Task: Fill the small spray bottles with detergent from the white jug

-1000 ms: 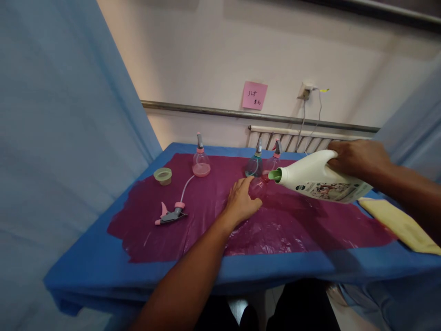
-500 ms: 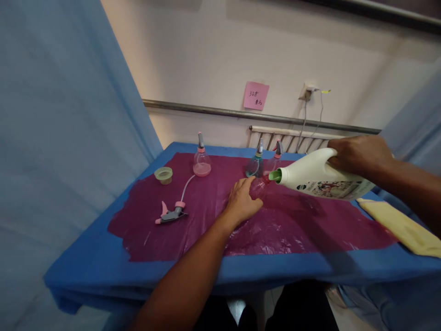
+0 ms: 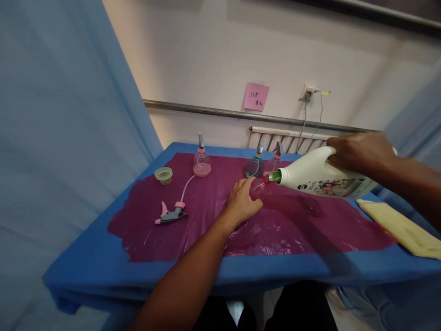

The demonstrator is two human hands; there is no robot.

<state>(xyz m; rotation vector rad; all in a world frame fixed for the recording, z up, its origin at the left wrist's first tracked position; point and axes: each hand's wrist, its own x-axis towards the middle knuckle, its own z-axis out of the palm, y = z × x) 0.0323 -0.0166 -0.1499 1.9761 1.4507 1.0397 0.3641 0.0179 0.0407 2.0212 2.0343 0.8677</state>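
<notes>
I find the jug (image 3: 303, 170) I hold cream-coloured, with a green spout (image 3: 274, 177) and a label (image 3: 339, 187) patterned in pink and brown. I record pink liquid (image 3: 202, 170) in one spray bottle (image 3: 200, 159); a second bottle (image 3: 252, 171) shows teal. The loose spray head (image 3: 172, 214) is grey and pink. I note the sheet (image 3: 206, 216) maroon, the tablecloth (image 3: 268, 266) blue, the cup (image 3: 163, 174) pale green, the cloth (image 3: 401, 227) yellow.

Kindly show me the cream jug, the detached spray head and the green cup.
Cream jug (image 3: 319, 174): head view, on its body.
Detached spray head (image 3: 172, 215): head view, on its grey body.
Green cup (image 3: 163, 178): head view, on the rim.
</notes>
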